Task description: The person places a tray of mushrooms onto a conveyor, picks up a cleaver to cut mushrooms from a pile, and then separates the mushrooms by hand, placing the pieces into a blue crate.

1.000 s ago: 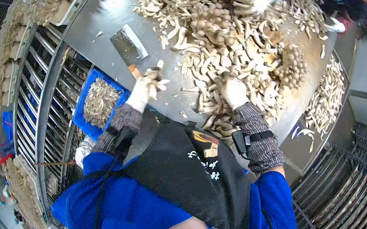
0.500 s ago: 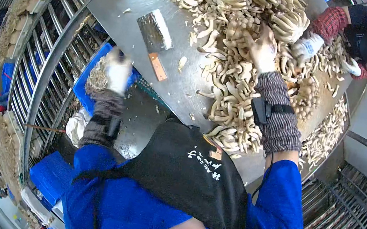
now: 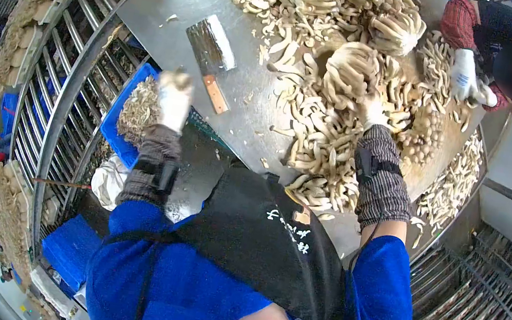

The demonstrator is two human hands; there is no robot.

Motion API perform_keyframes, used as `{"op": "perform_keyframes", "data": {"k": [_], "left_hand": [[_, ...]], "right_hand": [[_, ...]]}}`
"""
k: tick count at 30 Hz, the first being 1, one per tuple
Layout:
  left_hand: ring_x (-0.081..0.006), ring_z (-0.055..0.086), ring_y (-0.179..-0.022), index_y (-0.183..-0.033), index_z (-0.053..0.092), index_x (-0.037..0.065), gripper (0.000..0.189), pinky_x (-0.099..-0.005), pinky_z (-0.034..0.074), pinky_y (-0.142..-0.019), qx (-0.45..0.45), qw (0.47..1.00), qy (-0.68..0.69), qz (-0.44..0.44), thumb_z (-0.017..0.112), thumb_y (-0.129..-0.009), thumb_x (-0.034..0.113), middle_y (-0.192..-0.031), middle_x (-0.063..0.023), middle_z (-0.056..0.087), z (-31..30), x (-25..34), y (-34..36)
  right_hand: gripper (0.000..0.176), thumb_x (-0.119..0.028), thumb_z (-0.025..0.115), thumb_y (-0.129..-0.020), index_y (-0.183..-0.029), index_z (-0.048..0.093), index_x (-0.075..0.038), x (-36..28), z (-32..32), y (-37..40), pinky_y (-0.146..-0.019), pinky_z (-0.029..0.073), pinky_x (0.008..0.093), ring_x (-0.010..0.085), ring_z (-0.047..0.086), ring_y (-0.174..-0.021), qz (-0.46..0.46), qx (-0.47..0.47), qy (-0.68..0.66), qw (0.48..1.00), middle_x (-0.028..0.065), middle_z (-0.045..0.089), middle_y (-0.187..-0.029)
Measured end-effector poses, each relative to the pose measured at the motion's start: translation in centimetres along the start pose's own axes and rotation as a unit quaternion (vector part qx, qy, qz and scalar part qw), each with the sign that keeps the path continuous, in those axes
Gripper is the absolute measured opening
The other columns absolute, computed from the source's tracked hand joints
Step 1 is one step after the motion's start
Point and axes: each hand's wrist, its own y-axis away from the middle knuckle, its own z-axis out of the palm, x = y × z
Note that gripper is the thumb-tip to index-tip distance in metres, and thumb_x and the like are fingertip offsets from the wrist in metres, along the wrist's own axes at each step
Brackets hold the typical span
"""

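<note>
My left hand, in a white glove with dirty fingertips, is closed beside the blue bin of pale scraps; what its fingers hold is too blurred to name. My right hand, also gloved, grips the base of a large mushroom cluster above the heap on the metal table. Many loose mushrooms lie around and below it. Between my hands a cleaver with a wooden handle lies flat on the metal.
Across the table at the upper right, a co-worker's gloved hands are close to the heap. More clusters lie at the far side. Metal rails run along the left, with a blue crate below. Trimmed mushrooms fill the right edge.
My right hand has moved slightly down and taken hold of a cluster. My left hand has shifted a little right, off the bin's scraps. The co-worker's hands have drawn together, farther from mine.
</note>
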Motion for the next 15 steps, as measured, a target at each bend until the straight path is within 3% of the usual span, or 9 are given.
{"op": "perform_keyframes", "data": {"k": [1, 2, 3, 5, 7, 9, 11, 15], "left_hand": [[-0.0375, 0.060, -0.106, -0.118, 0.060, 0.000, 0.052, -0.0430, 0.048, -0.095, 0.106, 0.955, -0.224, 0.160, 0.078, -0.071, 0.013, -0.115, -0.0237, 0.060, -2.7, 0.7, 0.2], [-0.0422, 0.056, -0.108, -0.120, 0.059, 0.000, 0.055, -0.0456, 0.045, -0.098, 0.111, 0.959, -0.224, 0.133, 0.078, -0.071, 0.016, -0.119, -0.0255, 0.058, -4.4, 2.4, -0.1], [-0.0407, 0.057, -0.108, -0.120, 0.059, 0.000, 0.053, -0.0446, 0.046, -0.097, 0.139, 0.940, -0.248, 0.187, 0.076, -0.073, 0.018, -0.119, -0.0245, 0.058, -4.0, 1.4, -0.1], [-0.0370, 0.058, -0.107, -0.124, 0.057, 0.002, 0.056, -0.0442, 0.047, -0.096, -0.111, 0.987, -0.103, 0.060, 0.075, -0.075, 0.022, -0.116, -0.0220, 0.059, -2.1, 3.4, 1.2], [-0.0347, 0.060, -0.101, -0.121, 0.058, 0.005, 0.048, -0.0460, 0.049, -0.089, -0.232, 0.963, -0.081, 0.106, 0.072, -0.077, 0.022, -0.106, -0.0190, 0.059, 3.9, 4.9, 3.7], [-0.0340, 0.062, -0.093, -0.115, 0.059, 0.007, 0.040, -0.0469, 0.051, -0.083, -0.119, 0.911, -0.048, 0.393, 0.070, -0.080, 0.022, -0.099, -0.0165, 0.058, 9.2, 10.2, 6.4], [-0.0361, 0.059, -0.103, -0.127, 0.055, 0.007, 0.048, -0.0471, 0.049, -0.086, -0.220, 0.905, -0.117, 0.345, 0.068, -0.084, 0.024, -0.109, -0.0181, 0.058, 11.6, 12.8, 7.8], [-0.0346, 0.059, -0.105, -0.126, 0.056, 0.007, 0.047, -0.0443, 0.049, -0.088, -0.278, 0.910, -0.122, 0.281, 0.070, -0.083, 0.019, -0.113, -0.0191, 0.058, 13.2, 11.6, 6.7]], "right_hand": [[0.049, -0.017, 0.063, -0.087, -0.134, 0.054, -0.008, -0.2, -0.2, 1.5, -0.082, 0.055, 0.0400, 0.0334, 0.067, -0.100, -0.002, 0.010, 0.028, 1.000, 0.0235, 0.063, -0.121], [0.048, -0.017, 0.062, -0.087, -0.134, 0.054, -0.008, -0.4, -0.2, 2.4, -0.081, 0.055, 0.0402, 0.0334, 0.067, -0.100, -0.012, 0.020, 0.068, 0.997, 0.0234, 0.063, -0.120], [0.047, -0.017, 0.062, -0.087, -0.133, 0.055, -0.008, -0.8, -0.1, 2.8, -0.081, 0.056, 0.0404, 0.0334, 0.067, -0.099, -0.024, 0.029, 0.110, 0.993, 0.0232, 0.063, -0.120], [0.046, -0.017, 0.062, -0.087, -0.132, 0.056, -0.008, -2.0, 0.3, 3.2, -0.080, 0.056, 0.0408, 0.0334, 0.067, -0.098, -0.040, 0.035, 0.187, 0.981, 0.0228, 0.064, -0.119], [0.045, -0.017, 0.062, -0.087, -0.131, 0.057, -0.008, -3.4, 0.6, 3.1, -0.079, 0.056, 0.0412, 0.0334, 0.068, -0.097, -0.053, 0.026, 0.267, 0.962, 0.0225, 0.064, -0.118], [0.044, -0.017, 0.062, -0.087, -0.130, 0.058, -0.009, -4.5, 0.3, 3.1, -0.078, 0.056, 0.0416, 0.0334, 0.068, -0.096, -0.061, 0.011, 0.335, 0.940, 0.0222, 0.065, -0.117], [0.043, -0.017, 0.062, -0.087, -0.129, 0.059, -0.009, -5.4, -0.2, 3.5, -0.077, 0.056, 0.0419, 0.0333, 0.068, -0.096, -0.055, -0.013, 0.377, 0.924, 0.0218, 0.066, -0.117], [0.040, -0.018, 0.061, -0.087, -0.127, 0.060, -0.009, -5.7, -1.1, 4.5, -0.075, 0.057, 0.0427, 0.0333, 0.069, -0.094, -0.029, -0.058, 0.427, 0.902, 0.0211, 0.067, -0.115]]}}
